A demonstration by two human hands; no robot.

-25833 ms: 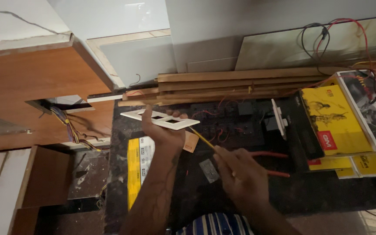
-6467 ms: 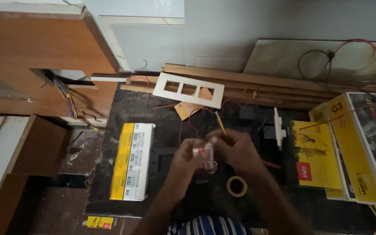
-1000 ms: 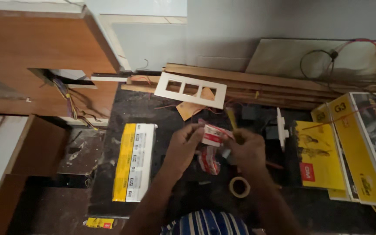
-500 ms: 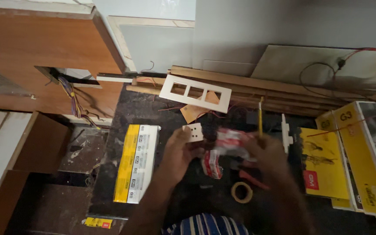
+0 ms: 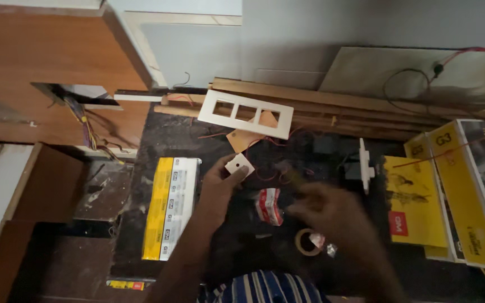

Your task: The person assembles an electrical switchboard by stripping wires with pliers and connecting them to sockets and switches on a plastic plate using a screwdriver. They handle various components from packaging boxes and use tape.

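Left hand [image 5: 220, 188]: thumb + fingers pinched on 1 small white square switch module [image 5: 239, 165], held up tilted, a small round hole in its face. Right hand [image 5: 332, 216]: blurred, fingers loosely curled, can't tell if gripping anything; hovering over dark countertop [image 5: 197, 137], just right of 1 small red-and-white packet [image 5: 269, 206] lying on the top betw. the 2 hands. Packet not touching either hand as far as seen.

Just below right hand: 1 roll of tape [image 5: 309, 242], flat on the top, w/ 1 crumpled shiny scrap [image 5: 325, 245] touching its right edge.

Further out, left of left forearm: 1 long yellow-and-white box [image 5: 172, 206], flat, lengthwise toward the viewer. Above the module: 1 tan cardboard tag [image 5: 241, 139], thin red wires [image 5: 265, 175] looping round it. Behind that: 1 white face plate [image 5: 246, 114] w/ 3 rectangular openings, leaning on a stack of wooden strips [image 5: 332, 109] along the wall. Right of centre: 1 white plate on edge [image 5: 364, 165] beside dark blocks, too dim to count. Far right: yellow printed cartons [image 5: 450, 196], at least 2 overlapping, 1 red wire across them.

Far left: wood panel [image 5: 40, 62] w/ 1 cut-out [image 5: 77, 95], bundle of coloured wires hanging out. Bottom edge: striped shirt [image 5: 265, 289].
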